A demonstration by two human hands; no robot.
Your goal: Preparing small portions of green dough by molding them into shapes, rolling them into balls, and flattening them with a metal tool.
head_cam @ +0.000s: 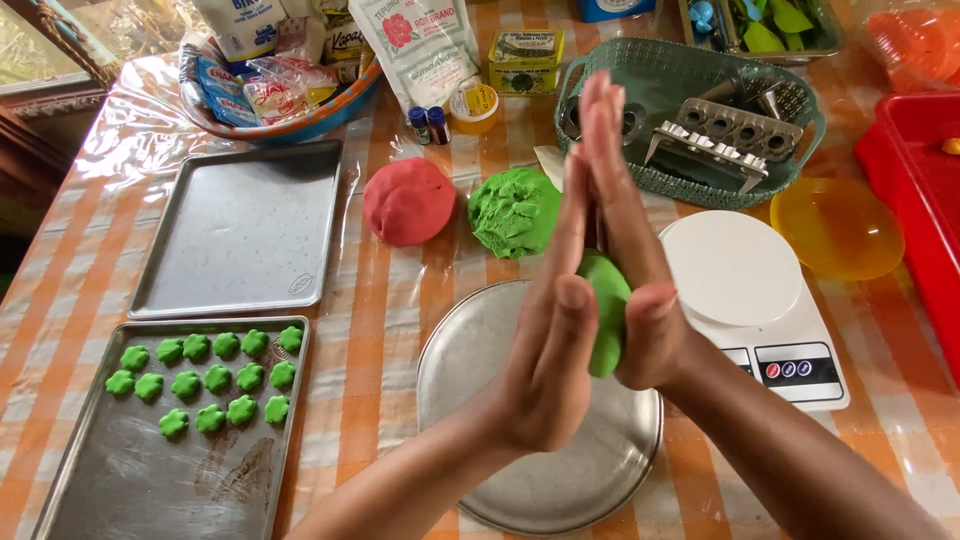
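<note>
Gripped flat between left hand (548,365) and right hand (640,300), palms pressed together, green dough piece (606,310) sits above round metal plate (470,370).

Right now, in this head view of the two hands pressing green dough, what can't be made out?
- Green dough piece: mostly hidden between the left hand and right hand; its shape is unclear.
- Round metal plate: partly covered by both forearms, cut by the bottom edge.
- Red plastic tray: cut by the right edge.
- Two small dark bottles: too small to identify.
</note>
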